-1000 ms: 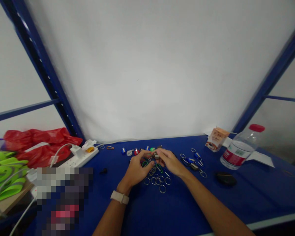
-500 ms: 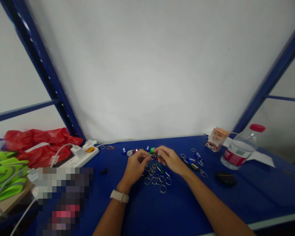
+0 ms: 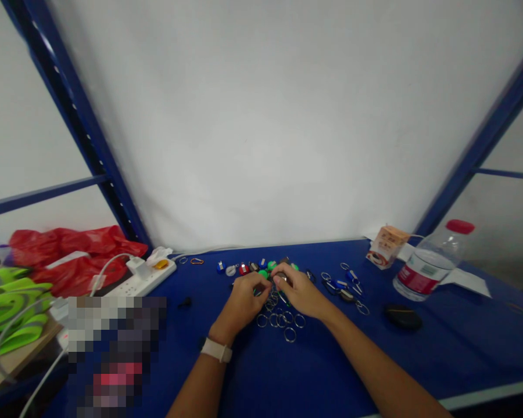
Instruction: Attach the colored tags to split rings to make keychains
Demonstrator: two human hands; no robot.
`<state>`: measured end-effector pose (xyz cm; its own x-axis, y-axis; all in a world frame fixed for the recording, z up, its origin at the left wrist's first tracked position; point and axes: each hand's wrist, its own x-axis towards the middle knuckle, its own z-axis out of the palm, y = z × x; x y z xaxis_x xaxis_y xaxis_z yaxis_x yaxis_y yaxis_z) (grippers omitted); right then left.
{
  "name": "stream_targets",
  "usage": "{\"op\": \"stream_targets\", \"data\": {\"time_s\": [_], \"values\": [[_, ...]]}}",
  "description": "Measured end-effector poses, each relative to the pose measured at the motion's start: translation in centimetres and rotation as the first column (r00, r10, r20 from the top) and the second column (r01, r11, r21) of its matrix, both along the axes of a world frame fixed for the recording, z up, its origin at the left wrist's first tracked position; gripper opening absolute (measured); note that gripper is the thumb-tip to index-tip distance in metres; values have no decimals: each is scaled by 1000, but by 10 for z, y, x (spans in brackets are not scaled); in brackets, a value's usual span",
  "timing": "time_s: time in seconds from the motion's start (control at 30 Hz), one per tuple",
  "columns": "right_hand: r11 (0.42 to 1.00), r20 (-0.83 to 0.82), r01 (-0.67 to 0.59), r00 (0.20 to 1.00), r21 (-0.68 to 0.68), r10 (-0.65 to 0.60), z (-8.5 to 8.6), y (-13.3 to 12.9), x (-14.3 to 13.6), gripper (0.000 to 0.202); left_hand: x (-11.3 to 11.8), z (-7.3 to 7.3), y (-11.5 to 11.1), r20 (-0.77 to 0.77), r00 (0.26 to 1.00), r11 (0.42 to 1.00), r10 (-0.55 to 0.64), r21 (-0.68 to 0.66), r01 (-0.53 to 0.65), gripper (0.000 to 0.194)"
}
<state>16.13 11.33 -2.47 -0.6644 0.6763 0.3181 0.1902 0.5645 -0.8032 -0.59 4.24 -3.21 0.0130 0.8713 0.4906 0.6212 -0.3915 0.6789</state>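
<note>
My left hand (image 3: 247, 297) and my right hand (image 3: 300, 292) come close together over the middle of the blue table. Both are closed in a pinch, and the small item between their fingers is mostly hidden. Loose metal split rings (image 3: 280, 320) lie just below the fingers. Behind the hands sits a row of small round pieces, among them a red one (image 3: 244, 269), a blue one (image 3: 221, 266) and a green one (image 3: 271, 265). To the right of my right hand lies a cluster of blue carabiners and rings (image 3: 340, 285).
At the right stand a water bottle (image 3: 431, 261) with a red cap and a small orange box (image 3: 387, 246); a black pouch (image 3: 402, 316) lies nearer. On the left are a white power strip (image 3: 133, 284), a red plastic bag (image 3: 70, 247) and yellow-green straps (image 3: 15, 302).
My left hand has turned, its back now facing up and fingers pointing down. My right fingers have drawn in closer to it. More of the round pieces behind show now.
</note>
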Motion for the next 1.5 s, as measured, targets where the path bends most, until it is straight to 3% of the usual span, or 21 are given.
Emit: {"op": "stream_targets", "data": {"time_s": [0.1,0.17,0.3,0.43,0.6,0.8,1.07,1.5], "values": [[998,23,8,1000,55,-9,-1,-4,-1,18,0,-3,1,-32,999,1000,-12,6,12,8],[998,9,0,1000,55,0,0,-6,-2,19,-1,-4,3,46,999,1000,3,-12,-2,5],[999,-54,-31,998,9,32,4,-7,0,21,0,-2,4,202,979,999,-3,-41,11,21],[996,-98,-76,993,-45,71,6,-5,3,23,2,2,-1,144,990,999,-1,-39,7,20],[988,-136,-107,986,-113,91,9,-2,5,25,4,9,-6,118,993,999,-5,-47,11,34],[977,-169,-113,982,-183,82,10,-2,4,24,1,11,-5,244,970,990,-24,-132,57,23],[990,-98,-80,993,-118,68,7,-1,4,22,6,14,-5,310,949,982,-52,-155,104,21],[1000,-8,3,1000,9,-3,9,-5,2,20,2,7,-2,55,992,993,114,-16,-113,18]]}}
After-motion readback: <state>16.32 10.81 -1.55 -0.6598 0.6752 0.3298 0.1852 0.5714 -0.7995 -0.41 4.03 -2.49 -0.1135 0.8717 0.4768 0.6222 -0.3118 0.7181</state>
